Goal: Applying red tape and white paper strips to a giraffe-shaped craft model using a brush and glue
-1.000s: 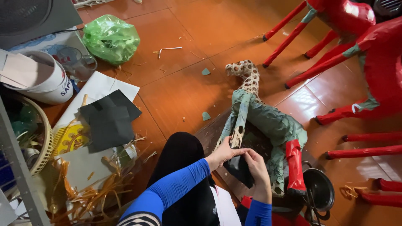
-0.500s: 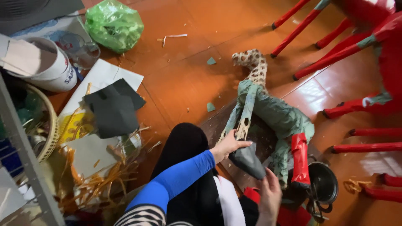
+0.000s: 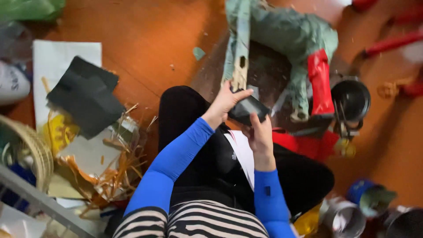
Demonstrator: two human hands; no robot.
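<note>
Both hands at frame centre: left hand [image 3: 227, 100] and right hand [image 3: 261, 134] closed around dark piece [image 3: 247, 110], below grey-green figure [image 3: 286, 35].

Bright blue sleeves run tight down both arms, ending at the wrists, and the left hand [image 3: 225, 100] and right hand [image 3: 261, 132] are bare. There's a black-and-white striped top at the bottom edge (horizontal bands, fairly broad). Black trousers cover the legs, and a small dark mark sits on the right sleeve.
</note>
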